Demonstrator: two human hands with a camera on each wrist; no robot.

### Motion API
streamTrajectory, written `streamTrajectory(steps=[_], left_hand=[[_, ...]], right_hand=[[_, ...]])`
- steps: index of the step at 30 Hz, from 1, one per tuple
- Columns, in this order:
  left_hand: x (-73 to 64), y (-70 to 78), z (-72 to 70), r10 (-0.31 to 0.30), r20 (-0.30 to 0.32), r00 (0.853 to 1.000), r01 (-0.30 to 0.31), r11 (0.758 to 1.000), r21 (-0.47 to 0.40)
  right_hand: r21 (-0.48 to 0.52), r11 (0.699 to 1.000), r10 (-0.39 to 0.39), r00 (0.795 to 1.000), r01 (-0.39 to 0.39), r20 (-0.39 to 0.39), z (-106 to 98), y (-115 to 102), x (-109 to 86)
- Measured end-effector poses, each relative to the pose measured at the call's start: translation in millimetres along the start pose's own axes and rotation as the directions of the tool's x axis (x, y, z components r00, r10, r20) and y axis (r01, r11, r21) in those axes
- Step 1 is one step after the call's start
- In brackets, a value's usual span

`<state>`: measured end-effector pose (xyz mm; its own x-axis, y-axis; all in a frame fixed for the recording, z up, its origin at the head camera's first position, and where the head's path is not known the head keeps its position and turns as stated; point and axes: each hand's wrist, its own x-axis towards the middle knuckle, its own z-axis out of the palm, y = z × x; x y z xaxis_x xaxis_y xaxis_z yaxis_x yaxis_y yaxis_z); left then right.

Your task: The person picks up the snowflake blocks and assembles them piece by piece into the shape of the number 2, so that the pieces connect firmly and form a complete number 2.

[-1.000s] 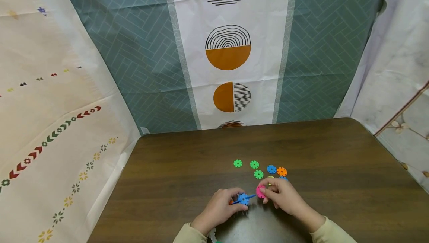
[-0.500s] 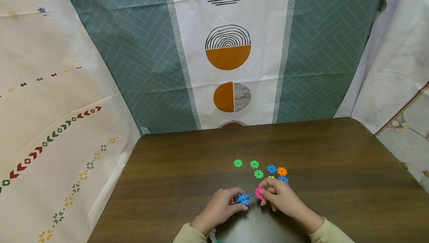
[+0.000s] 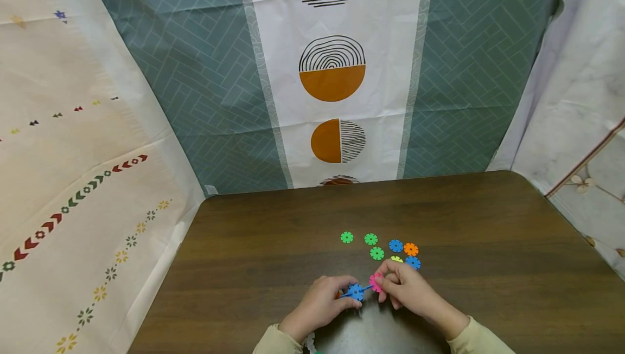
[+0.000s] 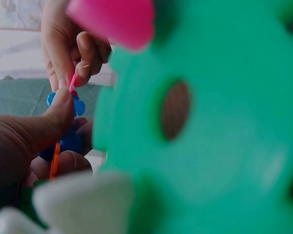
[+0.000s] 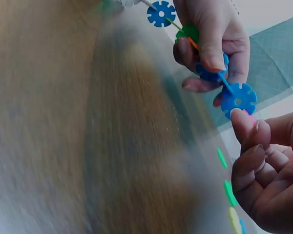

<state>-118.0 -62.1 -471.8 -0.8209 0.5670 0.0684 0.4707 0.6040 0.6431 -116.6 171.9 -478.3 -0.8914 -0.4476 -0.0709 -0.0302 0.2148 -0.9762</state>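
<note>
My left hand (image 3: 322, 302) grips a chain of notched plastic discs, finger and thumb around a blue disc (image 3: 356, 292). An orange disc (image 4: 55, 160) joins it in the left wrist view. Another blue disc (image 5: 238, 101) sticks out toward my right hand (image 3: 412, 291), which pinches a pink disc (image 3: 375, 282) at that blue disc's edge. Whether their slots interlock cannot be seen. Further along the chain, the right wrist view has a green disc (image 5: 188, 34) and a blue disc (image 5: 161, 14). A blurred green disc (image 4: 224, 126) fills much of the left wrist view.
Loose discs lie on the brown table (image 3: 263, 240) beyond my hands: several green ones (image 3: 346, 237), an orange one (image 3: 411, 249), two blue ones (image 3: 413, 263) and a partly hidden yellow one (image 3: 396, 259). Patterned cloths (image 3: 342, 83) hang behind the table.
My right hand has moved slightly left and down, bringing the pink disc closer to the blue discs. The left hand stays nearly still. More of the loose yellow and blue discs shows.
</note>
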Motion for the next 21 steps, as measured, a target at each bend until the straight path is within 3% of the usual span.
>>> streamTrajectory(steps=[4,17,21], left_hand=[[0.9,1.7,0.8,-0.007,0.017,1.0,0.006,0.999,0.05],[-0.1,1.3,6.1,0.027,0.007,1.0,-0.027,0.998,0.052],[-0.6,3.8,3.4,-0.008,0.02,1.0,0.007,0.999,0.033]], right_hand=[[0.043,0.999,-0.01,1.0,0.009,0.025,2,1,0.8],[0.098,0.994,0.036,0.999,-0.039,0.029,5,11,-1.1],[0.116,0.993,0.029,0.999,-0.033,0.033,3,14,-2.5]])
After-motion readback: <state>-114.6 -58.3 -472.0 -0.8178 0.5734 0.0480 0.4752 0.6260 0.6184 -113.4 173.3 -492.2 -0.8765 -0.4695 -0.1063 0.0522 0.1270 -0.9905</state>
